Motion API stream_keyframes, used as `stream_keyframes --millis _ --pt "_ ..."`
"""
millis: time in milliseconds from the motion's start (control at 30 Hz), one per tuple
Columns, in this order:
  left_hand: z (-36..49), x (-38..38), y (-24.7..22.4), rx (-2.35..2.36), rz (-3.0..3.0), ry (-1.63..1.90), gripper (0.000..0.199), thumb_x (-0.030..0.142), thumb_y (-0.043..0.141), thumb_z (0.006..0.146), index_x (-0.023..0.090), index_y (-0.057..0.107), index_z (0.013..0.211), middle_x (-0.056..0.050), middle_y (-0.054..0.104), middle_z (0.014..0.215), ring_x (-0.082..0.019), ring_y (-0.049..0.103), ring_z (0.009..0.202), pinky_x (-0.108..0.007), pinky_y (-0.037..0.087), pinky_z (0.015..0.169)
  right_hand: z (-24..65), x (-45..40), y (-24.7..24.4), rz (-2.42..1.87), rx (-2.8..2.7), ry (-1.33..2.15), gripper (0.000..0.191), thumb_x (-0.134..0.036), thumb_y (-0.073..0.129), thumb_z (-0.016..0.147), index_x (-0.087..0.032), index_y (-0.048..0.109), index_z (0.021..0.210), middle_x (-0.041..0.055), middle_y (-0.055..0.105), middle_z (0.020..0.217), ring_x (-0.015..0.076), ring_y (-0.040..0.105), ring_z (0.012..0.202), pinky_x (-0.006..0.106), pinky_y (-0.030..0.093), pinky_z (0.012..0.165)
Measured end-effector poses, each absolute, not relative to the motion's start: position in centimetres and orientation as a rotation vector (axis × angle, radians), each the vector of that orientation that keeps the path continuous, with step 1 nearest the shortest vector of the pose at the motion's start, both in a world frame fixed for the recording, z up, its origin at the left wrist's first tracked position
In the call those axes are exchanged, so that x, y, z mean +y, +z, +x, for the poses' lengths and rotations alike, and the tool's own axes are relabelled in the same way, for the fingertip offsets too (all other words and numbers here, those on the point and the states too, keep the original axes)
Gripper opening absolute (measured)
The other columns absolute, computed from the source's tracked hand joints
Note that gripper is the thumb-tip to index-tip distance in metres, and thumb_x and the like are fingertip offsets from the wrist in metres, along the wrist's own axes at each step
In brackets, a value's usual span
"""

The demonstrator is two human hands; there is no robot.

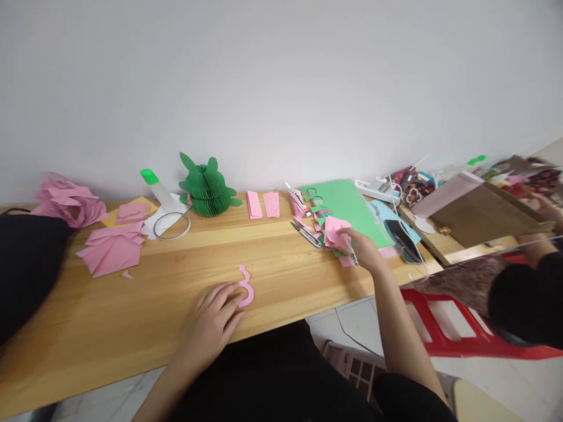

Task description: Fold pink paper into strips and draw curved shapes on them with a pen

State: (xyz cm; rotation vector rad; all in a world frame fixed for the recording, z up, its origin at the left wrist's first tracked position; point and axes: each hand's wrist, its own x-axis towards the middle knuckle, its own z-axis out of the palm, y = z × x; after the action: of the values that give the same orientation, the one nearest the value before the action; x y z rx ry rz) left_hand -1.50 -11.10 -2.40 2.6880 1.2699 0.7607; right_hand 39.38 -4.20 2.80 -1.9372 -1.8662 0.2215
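My left hand point(215, 316) lies on the table with its fingers stretched out. Its fingertips touch a curvy pink paper cutout point(250, 290) shaped like a 3. To the right, my right hand point(363, 251) has its fingers closed around a slim, clear pen-like stick point(353, 256). Those fingers also reach pink paper pieces point(335, 227), though whether they grip them I cannot tell. Blue-handled thread snips point(307, 233) lie beside these pieces. A white glue tube point(299, 199) rests behind the snips, and a large green sheet point(358, 205) spreads behind my right hand.
A green honeycomb paper figure point(209, 190) stands by the wall, near a green-capped bottle point(156, 189) and a ring point(171, 225). Folded pink paper point(115, 249) lies left. Farther right are a power strip point(378, 191), a brown board point(479, 214), a red stool point(457, 328) and another person's arm point(534, 249).
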Motion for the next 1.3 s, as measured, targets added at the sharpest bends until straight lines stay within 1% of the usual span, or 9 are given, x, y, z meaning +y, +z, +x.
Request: stream_keyframes --millis 67,133,233,367,533,667,867,1033,1300 --pt "-1.0 -10.9 -2.2 1.287 2.679 0.789 0.025 0.030 0.047 0.099 0.025 0.071 0.105 -0.006 0.070 0.115 -0.024 0.062 0.104 -0.040 0.049 0.087 39.4 -4.2 3.0 -1.917 -1.785 0.230 0.030 -0.046 0.063 0.077 -0.021 0.073 0.088 0.0060 0.075 0.076 0.0213 0.066 0.063 0.029 0.047 0.060" --pt "-0.6 -10.5 -1.9 1.295 2.683 0.809 0.027 0.029 0.045 0.100 0.026 0.072 0.102 -0.005 0.071 0.111 -0.023 0.062 0.101 -0.038 0.049 0.084 39.4 -4.1 3.1 -1.900 -1.673 0.205 0.036 -0.051 0.056 0.079 -0.020 0.073 0.082 0.0068 0.074 0.073 0.0209 0.066 0.062 0.029 0.046 0.059" --pt "0.0 -9.7 -1.3 1.284 2.706 0.816 0.027 0.026 0.045 0.100 0.025 0.072 0.098 -0.005 0.071 0.107 -0.021 0.062 0.097 -0.035 0.049 0.082 39.4 -3.7 3.1 -1.886 -1.483 0.156 0.046 -0.060 0.054 0.077 -0.019 0.073 0.075 0.0058 0.068 0.059 0.0197 0.061 0.053 0.029 0.043 0.053" --pt "0.3 -8.7 -0.9 1.286 2.687 0.798 0.026 0.022 0.045 0.099 0.023 0.071 0.094 -0.005 0.071 0.103 -0.021 0.063 0.095 -0.035 0.050 0.080 39.3 -3.0 3.2 -1.837 -1.310 0.200 0.046 -0.066 0.066 0.065 -0.020 0.069 0.065 0.0018 0.062 0.051 0.0160 0.054 0.046 0.026 0.039 0.045" --pt "0.1 -7.8 -1.0 1.280 2.542 0.853 0.025 0.023 0.046 0.098 0.024 0.070 0.097 -0.004 0.070 0.101 -0.020 0.064 0.094 -0.034 0.051 0.081 39.4 -2.6 3.7 -1.751 -1.225 0.370 0.047 -0.064 0.079 0.051 -0.020 0.064 0.057 -0.0016 0.056 0.048 0.0133 0.049 0.043 0.025 0.038 0.042" --pt "-0.7 -7.3 -0.3 1.266 2.506 0.979 0.023 0.022 0.047 0.098 0.025 0.070 0.098 -0.004 0.070 0.100 -0.019 0.063 0.095 -0.033 0.051 0.081 39.7 -2.7 4.2 -1.728 -1.186 0.489 0.046 -0.060 0.083 0.047 -0.019 0.064 0.054 -0.0011 0.057 0.048 0.0129 0.049 0.044 0.025 0.038 0.042" --pt "-1.9 -6.4 1.3 1.226 2.531 1.122 0.018 0.021 0.050 0.097 0.024 0.067 0.102 -0.003 0.069 0.098 -0.017 0.065 0.090 -0.031 0.051 0.083 39.8 -3.2 4.5 -1.785 -1.047 0.535 0.040 -0.056 0.078 0.058 -0.017 0.069 0.059 0.0009 0.060 0.052 0.0143 0.053 0.049 0.027 0.041 0.045" --pt "-2.1 -5.8 1.8 1.209 2.538 1.090 0.018 0.024 0.049 0.098 0.024 0.066 0.105 -0.004 0.068 0.101 -0.018 0.066 0.092 -0.033 0.052 0.085 39.9 -3.3 3.8 -1.782 -0.956 0.503 0.040 -0.052 0.083 0.050 -0.018 0.067 0.061 -0.0004 0.061 0.055 0.0138 0.054 0.052 0.026 0.042 0.048" --pt "-1.5 -5.8 2.3 1.235 2.523 1.051 0.017 0.024 0.048 0.099 0.025 0.063 0.105 -0.003 0.068 0.101 -0.017 0.066 0.094 -0.033 0.055 0.084 39.3 -3.3 3.5 -1.740 -0.933 0.474 0.042 -0.053 0.085 0.049 -0.019 0.063 0.060 -0.0020 0.058 0.056 0.0126 0.052 0.053 0.026 0.041 0.050"
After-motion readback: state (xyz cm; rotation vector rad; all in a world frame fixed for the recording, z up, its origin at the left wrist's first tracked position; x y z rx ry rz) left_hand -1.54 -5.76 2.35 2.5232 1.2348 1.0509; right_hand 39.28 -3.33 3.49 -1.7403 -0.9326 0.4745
